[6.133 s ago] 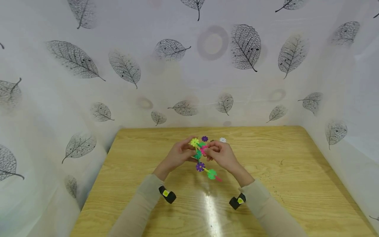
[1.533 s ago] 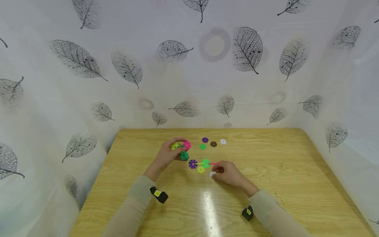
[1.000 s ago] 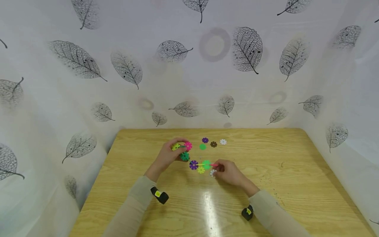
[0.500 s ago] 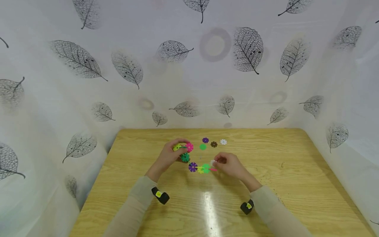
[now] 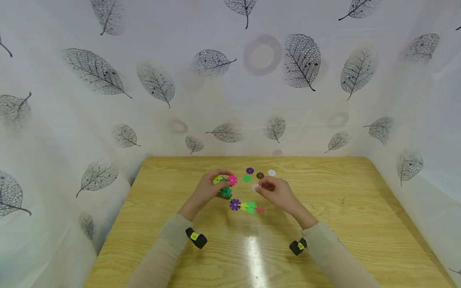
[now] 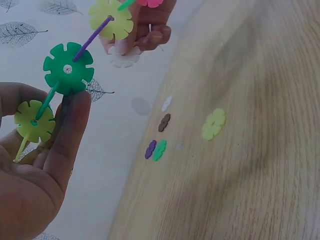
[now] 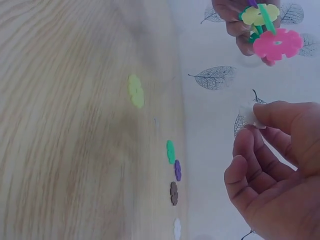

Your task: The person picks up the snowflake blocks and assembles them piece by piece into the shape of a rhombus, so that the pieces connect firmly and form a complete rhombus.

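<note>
Snowflake discs slotted edge to edge form a chain. My left hand (image 5: 205,192) grips its upper end at the left, fingers around a yellow snowflake disc (image 6: 34,121). Beside the fingers are a pink snowflake disc (image 5: 232,180) and a dark green snowflake disc (image 5: 226,192). From there the chain runs down to a purple snowflake disc (image 5: 235,205), then right to a light green snowflake disc (image 5: 251,207) with an edge-on pink disc (image 5: 260,209) at the free end. My right hand (image 5: 279,194) pinches a white snowflake disc (image 7: 249,115) between thumb and index finger, apart from the chain.
Loose on the wooden table (image 5: 342,232) lie a purple disc (image 5: 250,171), a green disc (image 5: 246,178), a brown disc (image 5: 260,175) and a white disc (image 5: 271,173). A loose yellow disc (image 6: 214,124) lies nearer. A leaf-print curtain (image 5: 223,96) surrounds the table.
My right hand, earlier at the chain's pink free end, has moved up and away from it with the white snowflake disc. That end has sunk slightly; my left hand has shifted a little right.
</note>
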`<control>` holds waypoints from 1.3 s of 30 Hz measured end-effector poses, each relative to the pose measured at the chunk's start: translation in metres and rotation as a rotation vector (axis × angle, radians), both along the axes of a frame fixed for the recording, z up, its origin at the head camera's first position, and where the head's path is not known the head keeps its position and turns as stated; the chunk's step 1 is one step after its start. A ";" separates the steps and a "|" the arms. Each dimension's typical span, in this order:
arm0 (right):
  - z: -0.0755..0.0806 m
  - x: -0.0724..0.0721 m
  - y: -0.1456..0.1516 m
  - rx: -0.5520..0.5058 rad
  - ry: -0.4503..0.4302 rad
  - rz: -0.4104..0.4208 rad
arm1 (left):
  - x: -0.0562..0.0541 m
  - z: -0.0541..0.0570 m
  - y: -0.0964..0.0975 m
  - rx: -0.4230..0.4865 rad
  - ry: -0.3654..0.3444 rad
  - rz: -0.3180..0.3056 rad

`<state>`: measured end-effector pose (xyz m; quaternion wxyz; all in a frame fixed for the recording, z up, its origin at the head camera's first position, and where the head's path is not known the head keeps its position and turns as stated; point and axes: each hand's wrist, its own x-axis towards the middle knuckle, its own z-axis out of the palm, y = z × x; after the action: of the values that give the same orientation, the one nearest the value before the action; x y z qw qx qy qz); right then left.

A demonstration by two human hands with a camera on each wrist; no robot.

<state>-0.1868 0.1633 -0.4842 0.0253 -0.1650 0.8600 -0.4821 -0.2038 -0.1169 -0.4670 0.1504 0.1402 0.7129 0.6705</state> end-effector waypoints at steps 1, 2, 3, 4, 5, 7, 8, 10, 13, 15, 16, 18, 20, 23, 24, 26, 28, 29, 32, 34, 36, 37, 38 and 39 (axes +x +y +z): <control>0.001 0.000 0.000 0.001 0.000 0.002 | 0.000 0.000 0.000 0.000 -0.002 -0.001; 0.002 0.000 -0.001 -0.003 -0.007 0.001 | 0.000 0.000 0.001 -0.001 -0.004 -0.003; 0.003 0.000 -0.002 -0.007 -0.014 0.000 | 0.000 0.000 0.001 0.000 -0.009 -0.003; 0.004 0.000 -0.002 -0.010 -0.017 0.001 | 0.000 0.000 0.002 0.001 -0.012 -0.005; 0.004 0.000 -0.002 -0.013 -0.018 0.004 | 0.000 -0.001 0.002 0.000 -0.012 -0.009; 0.005 0.000 -0.004 -0.017 -0.024 0.003 | -0.001 -0.002 0.002 0.000 -0.016 -0.013; 0.006 0.000 -0.004 -0.021 -0.025 0.004 | -0.001 -0.002 0.002 -0.001 -0.016 -0.014; 0.006 -0.001 -0.006 -0.020 -0.014 0.009 | -0.001 -0.002 0.003 -0.004 -0.014 -0.016; 0.008 -0.001 -0.008 -0.020 -0.001 0.017 | -0.001 -0.002 0.003 -0.007 -0.012 -0.019; 0.010 -0.001 -0.010 -0.020 0.008 0.022 | -0.001 -0.002 0.004 -0.010 -0.010 -0.019; 0.010 -0.001 -0.010 -0.020 0.013 0.024 | -0.001 -0.002 0.004 -0.007 -0.010 -0.021; 0.011 -0.001 -0.011 -0.022 0.019 0.025 | -0.001 -0.002 0.004 -0.004 -0.004 -0.025; 0.013 -0.001 -0.012 -0.022 0.025 0.022 | -0.001 -0.002 0.005 -0.002 -0.002 -0.028; 0.015 -0.002 -0.014 -0.023 0.034 0.013 | -0.001 -0.003 0.006 -0.001 0.005 -0.032; 0.016 -0.002 -0.014 -0.021 0.039 0.011 | -0.001 -0.003 0.006 -0.002 0.004 -0.032; 0.017 -0.002 -0.016 -0.015 0.049 0.007 | -0.001 -0.003 0.007 -0.005 0.001 -0.031; 0.018 -0.002 -0.017 -0.010 0.058 0.003 | -0.001 -0.004 0.007 -0.008 -0.002 -0.029; 0.018 -0.001 -0.017 -0.007 0.062 0.003 | -0.001 -0.003 0.008 -0.010 -0.001 -0.029; 0.019 -0.001 -0.018 -0.010 0.071 0.000 | -0.001 -0.003 0.009 -0.016 -0.005 -0.026; 0.019 -0.001 -0.019 -0.013 0.084 0.001 | -0.001 -0.002 0.010 -0.022 -0.003 -0.025; 0.019 -0.001 -0.021 -0.018 0.095 0.007 | 0.000 -0.002 0.010 -0.030 -0.007 -0.025; 0.019 -0.001 -0.021 -0.020 0.099 0.008 | 0.000 -0.002 0.011 -0.035 -0.008 -0.028; 0.019 -0.001 -0.022 -0.022 0.104 0.010 | 0.000 -0.002 0.011 -0.039 -0.009 -0.030; 0.019 -0.001 -0.022 -0.024 0.107 0.011 | 0.000 -0.002 0.011 -0.042 -0.010 -0.031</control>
<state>-0.1875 0.1408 -0.4650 -0.0199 -0.1954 0.8534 -0.4828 -0.2033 -0.1055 -0.4695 0.1672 0.1450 0.7238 0.6536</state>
